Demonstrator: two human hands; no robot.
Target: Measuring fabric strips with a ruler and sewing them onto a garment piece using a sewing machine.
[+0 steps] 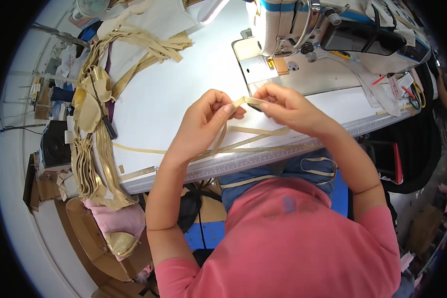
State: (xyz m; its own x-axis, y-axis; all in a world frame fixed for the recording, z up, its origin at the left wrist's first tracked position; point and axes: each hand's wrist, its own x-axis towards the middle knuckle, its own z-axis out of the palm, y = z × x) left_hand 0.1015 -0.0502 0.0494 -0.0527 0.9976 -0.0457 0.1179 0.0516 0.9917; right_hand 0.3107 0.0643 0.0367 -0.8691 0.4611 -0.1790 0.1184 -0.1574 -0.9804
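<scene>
Both hands (202, 121) (294, 110) pinch the beige strip (253, 101), which bridges the gap between them.

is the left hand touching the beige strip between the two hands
Touching: the head view shows the left hand pinching the beige strip, its thumb pressed against it.

- Sewing workshop, by the look of it
- big sewing machine (275, 32) on white bench (149, 111)
- ruler strip (233, 170) along bench's front edge
- bundles of gold cloth strips (87, 171) heaped on left side
- narrow cream strip (240, 101) in work before the machine
- scissors (420, 96) at right
- cardboard box (79, 226) of pink cloth (121, 218) beside bench
- crowded shelving (47, 77) far left
</scene>
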